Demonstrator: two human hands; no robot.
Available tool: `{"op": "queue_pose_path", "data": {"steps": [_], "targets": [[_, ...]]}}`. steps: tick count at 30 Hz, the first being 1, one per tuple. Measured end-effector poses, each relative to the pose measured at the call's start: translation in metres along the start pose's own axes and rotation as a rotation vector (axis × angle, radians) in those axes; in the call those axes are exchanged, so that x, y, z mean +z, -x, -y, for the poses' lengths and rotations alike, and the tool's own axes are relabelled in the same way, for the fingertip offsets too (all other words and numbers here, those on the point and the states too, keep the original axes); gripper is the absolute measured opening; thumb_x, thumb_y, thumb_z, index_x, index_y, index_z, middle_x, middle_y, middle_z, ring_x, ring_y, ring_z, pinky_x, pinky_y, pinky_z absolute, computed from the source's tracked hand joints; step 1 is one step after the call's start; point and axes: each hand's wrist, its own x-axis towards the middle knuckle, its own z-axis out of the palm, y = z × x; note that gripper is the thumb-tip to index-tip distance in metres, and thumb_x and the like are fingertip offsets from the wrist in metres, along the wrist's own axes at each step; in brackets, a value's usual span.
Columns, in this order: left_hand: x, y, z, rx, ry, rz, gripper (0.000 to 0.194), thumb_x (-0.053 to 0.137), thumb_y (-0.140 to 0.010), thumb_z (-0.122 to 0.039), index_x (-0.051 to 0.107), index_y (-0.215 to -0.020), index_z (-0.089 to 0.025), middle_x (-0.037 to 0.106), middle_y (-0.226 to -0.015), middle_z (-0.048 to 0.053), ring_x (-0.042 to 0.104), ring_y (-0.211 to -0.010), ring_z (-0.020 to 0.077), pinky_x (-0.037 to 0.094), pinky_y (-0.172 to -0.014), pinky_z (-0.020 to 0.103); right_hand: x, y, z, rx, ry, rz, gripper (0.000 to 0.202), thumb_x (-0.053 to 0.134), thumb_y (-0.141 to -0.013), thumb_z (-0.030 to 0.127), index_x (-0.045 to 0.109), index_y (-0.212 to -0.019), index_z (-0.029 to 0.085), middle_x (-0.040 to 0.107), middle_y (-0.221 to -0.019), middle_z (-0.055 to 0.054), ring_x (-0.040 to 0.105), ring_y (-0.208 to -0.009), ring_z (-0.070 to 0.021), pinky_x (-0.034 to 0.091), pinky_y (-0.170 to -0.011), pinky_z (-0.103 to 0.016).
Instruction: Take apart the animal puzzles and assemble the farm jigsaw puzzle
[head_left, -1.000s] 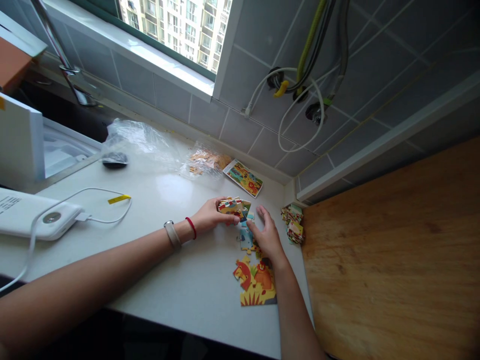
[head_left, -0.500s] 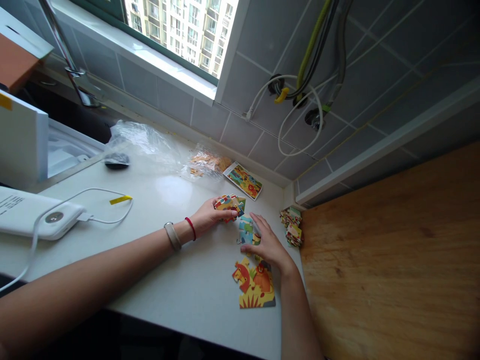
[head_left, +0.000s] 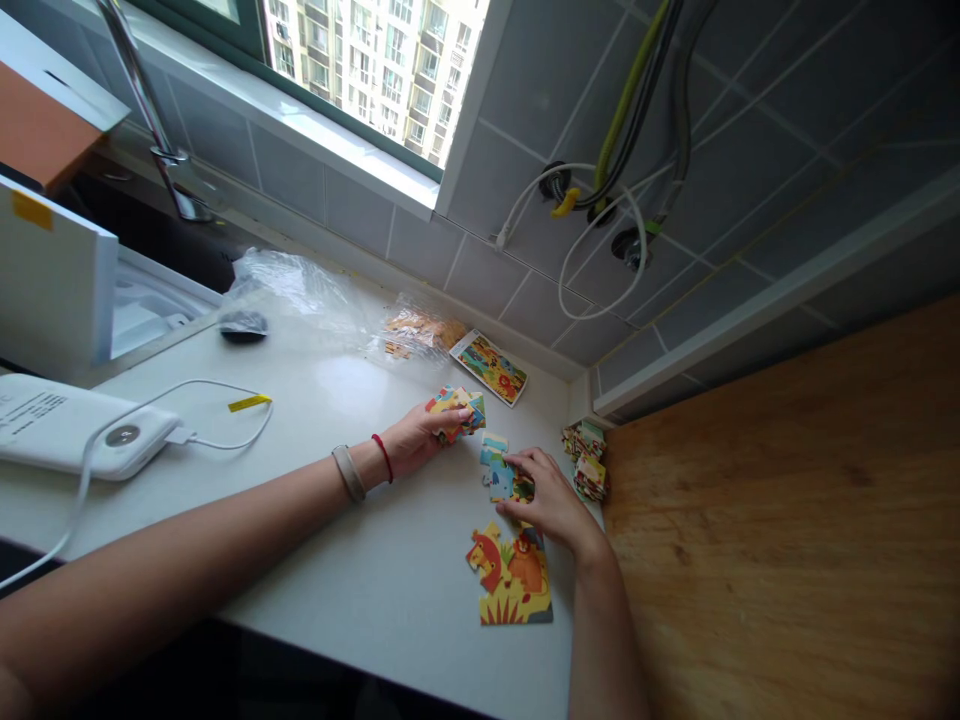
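Note:
My left hand (head_left: 421, 435) is closed on a fanned stack of jigsaw puzzle pieces (head_left: 456, 410), its thumb lying on top. To its right, my right hand (head_left: 549, 497) has thumb and fingers at opposite edges of a blue puzzle piece (head_left: 501, 482). Part of that piece is hidden under the hand. Another light-blue puzzle piece (head_left: 493, 443) lies just beyond it on the white counter (head_left: 375, 590). Below the right hand are joined lion puzzle pieces (head_left: 511, 580), with a jagged left edge and their upper part covered by the hand.
A picture card (head_left: 490, 367) and a clear bag of pieces (head_left: 420, 330) lie near the wall. Heaped puzzle pieces (head_left: 586, 460) stand by the wooden board (head_left: 780, 500). Crumpled plastic (head_left: 289, 285), a white power bank (head_left: 82, 425) and its cable (head_left: 225, 445) occupy the left.
My right hand has closed its thumb and fingers inward around the blue puzzle piece, which now sits slightly lower and to the right. My left hand still holds the stack, tilted a little differently.

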Motion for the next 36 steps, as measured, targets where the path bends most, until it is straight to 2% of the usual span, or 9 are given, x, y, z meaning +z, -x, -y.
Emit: {"op": "queue_pose_path", "data": {"steps": [5,10,19,23,25,29,32,34,36], "targets": [[0.000,0.003,-0.006,-0.114,0.158,-0.036,0.035,0.088,-0.076,-0.020,0.074,-0.108,-0.016,0.078,-0.106,0.009,0.073,-0.088,0.0174,0.056,-0.075,0.024,0.010,-0.006,0.001,-0.038,-0.023,-0.100,0.063,0.083,-0.077,0.029,0.065,-0.137,0.024,0.062,-0.125,-0.008,0.060,-0.120,-0.0257,0.048,-0.109,-0.039],[-0.001,0.007,-0.008,-0.174,0.247,-0.047,0.034,0.089,-0.077,-0.022,0.072,-0.106,-0.017,0.077,-0.106,0.008,0.073,-0.091,0.0204,0.061,-0.084,0.035,0.021,-0.019,-0.002,-0.032,-0.036,-0.235,0.060,0.081,-0.080,0.034,0.066,-0.137,0.025,0.059,-0.136,-0.010,0.056,-0.129,-0.0278,0.043,-0.115,-0.042],[-0.002,0.009,-0.005,-0.190,0.262,0.021,0.047,0.095,-0.072,-0.032,0.071,-0.110,-0.018,0.074,-0.112,0.009,0.072,-0.097,0.0204,0.059,-0.087,0.032,0.007,-0.047,-0.002,0.145,-0.060,-0.031,0.068,0.089,-0.064,0.026,0.068,-0.129,0.020,0.060,-0.120,-0.008,0.062,-0.117,-0.0267,0.047,-0.108,-0.039],[0.001,0.008,-0.004,-0.163,0.221,0.068,0.049,0.098,-0.066,-0.028,0.072,-0.106,-0.017,0.075,-0.107,0.007,0.072,-0.093,0.0186,0.058,-0.084,0.029,-0.001,-0.054,0.005,0.162,-0.039,-0.006,0.060,0.090,-0.058,0.024,0.069,-0.115,0.020,0.061,-0.117,-0.007,0.063,-0.110,-0.0257,0.050,-0.101,-0.039],[0.002,0.007,-0.002,-0.120,0.168,0.086,0.049,0.099,-0.064,-0.026,0.072,-0.104,-0.015,0.075,-0.103,0.008,0.072,-0.089,0.0177,0.057,-0.082,0.029,-0.003,-0.054,0.010,0.151,-0.084,-0.014,0.053,0.087,-0.060,0.025,0.068,-0.109,0.020,0.065,-0.113,-0.006,0.064,-0.102,-0.0237,0.052,-0.094,-0.037],[0.005,0.006,0.003,-0.051,0.094,0.124,0.052,0.101,-0.059,-0.024,0.072,-0.101,-0.012,0.075,-0.100,0.008,0.072,-0.087,0.0184,0.055,-0.086,0.030,-0.005,-0.051,0.024,0.125,-0.373,0.010,0.041,0.072,-0.078,0.038,0.067,-0.115,0.021,0.070,-0.096,-0.003,0.065,-0.080,-0.0190,0.055,-0.076,-0.033],[0.006,0.006,0.008,-0.035,0.055,0.095,0.055,0.102,-0.056,-0.026,0.069,-0.099,-0.013,0.076,-0.097,0.008,0.072,-0.085,0.0193,0.055,-0.082,0.031,-0.009,-0.050,0.035,0.101,-0.511,-0.119,0.048,0.073,-0.078,0.045,0.069,-0.118,0.020,0.070,-0.088,-0.003,0.066,-0.079,-0.0197,0.055,-0.073,-0.032],[0.006,0.006,0.012,-0.024,0.036,0.040,0.057,0.103,-0.055,-0.026,0.067,-0.097,-0.015,0.075,-0.093,0.005,0.071,-0.079,0.0182,0.054,-0.074,0.029,-0.012,-0.051,0.042,0.099,-0.560,-0.215,0.048,0.079,-0.074,0.046,0.071,-0.113,0.019,0.072,-0.088,-0.004,0.068,-0.082,-0.0210,0.056,-0.076,-0.033],[0.007,0.007,0.016,-0.024,0.026,0.045,0.056,0.102,-0.056,-0.026,0.066,-0.097,-0.015,0.075,-0.091,0.005,0.071,-0.076,0.0170,0.052,-0.070,0.028,-0.013,-0.052,0.050,0.115,-0.641,-0.251,0.047,0.083,-0.071,0.048,0.073,-0.107,0.019,0.076,-0.094,-0.006,0.070,-0.087,-0.0225,0.058,-0.081,-0.035]]}}
